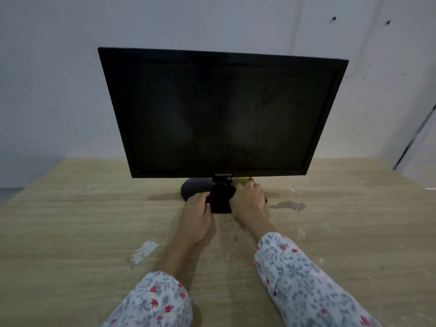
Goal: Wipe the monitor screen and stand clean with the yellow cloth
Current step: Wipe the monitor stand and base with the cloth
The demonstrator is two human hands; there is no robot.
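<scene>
A black monitor (221, 112) with a dark, dusty screen stands on a round black stand (195, 187) in the middle of the wooden table (70, 220). My left hand (197, 208) rests on the front left of the stand base, fingers curved over its edge. My right hand (247, 197) is on the right side of the stand and holds the yellow cloth (243, 180) against it. Only a small piece of the cloth shows above my fingers, just under the monitor's lower edge.
The table top carries pale smears and a white patch (144, 251) at the front left, plus a wet-looking mark (287, 205) right of the stand. A plain wall stands close behind the monitor. A dark strip (415, 138) runs down the wall at far right.
</scene>
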